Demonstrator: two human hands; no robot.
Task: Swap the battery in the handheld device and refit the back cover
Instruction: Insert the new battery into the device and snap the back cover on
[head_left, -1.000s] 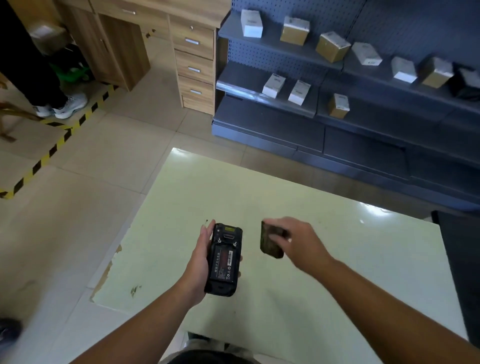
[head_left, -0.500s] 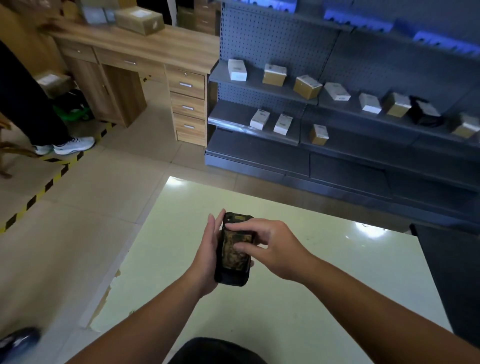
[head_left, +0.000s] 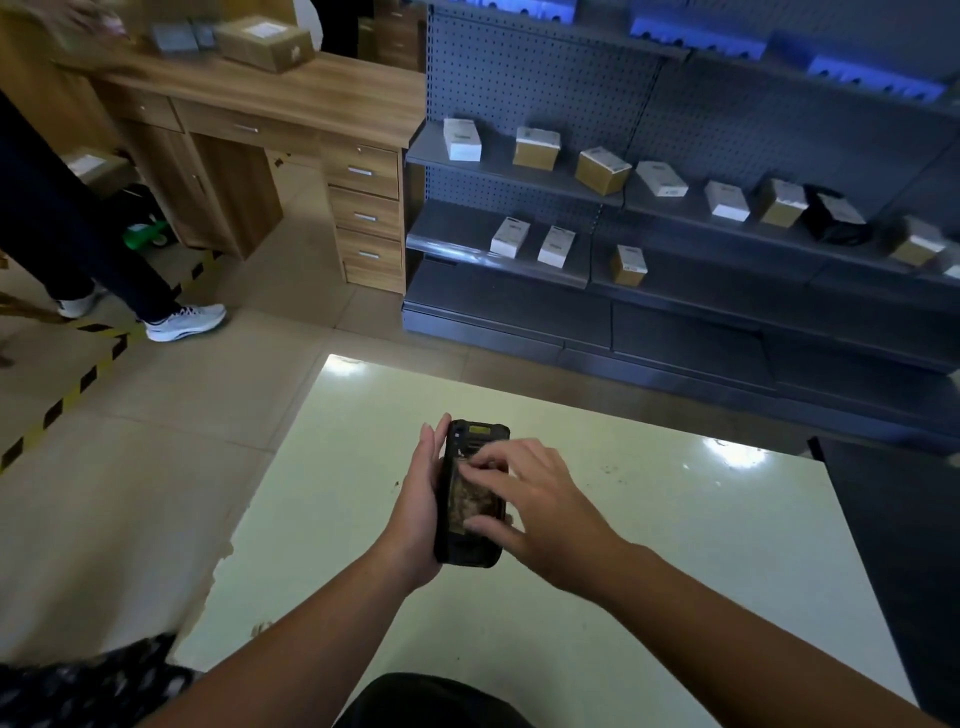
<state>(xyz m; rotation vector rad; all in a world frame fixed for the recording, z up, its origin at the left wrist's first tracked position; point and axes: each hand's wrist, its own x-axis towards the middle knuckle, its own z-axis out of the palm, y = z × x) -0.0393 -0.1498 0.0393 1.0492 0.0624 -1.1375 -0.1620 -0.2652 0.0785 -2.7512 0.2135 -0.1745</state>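
My left hand (head_left: 418, 499) grips a black handheld device (head_left: 478, 434) by its left side, held upright over the pale green table (head_left: 675, 519) with its back facing me. A mottled brown back cover (head_left: 475, 499) lies over the middle of the device's back. My right hand (head_left: 540, 504) rests on that cover. Its fingertips press near the cover's top edge and its thumb near the lower edge. The battery bay is hidden under the cover and my fingers.
Grey shelves with several small boxes (head_left: 602, 169) stand beyond the table. A wooden desk with drawers (head_left: 363, 171) is at the back left. Another person's legs and white shoes (head_left: 184, 319) stand by black-yellow floor tape (head_left: 78, 384). A dark surface (head_left: 909, 545) borders the table's right edge.
A second ago my right hand held the brown cover apart, right of the open device. It brought the cover onto the device's back and now presses it there. My head has tilted up.
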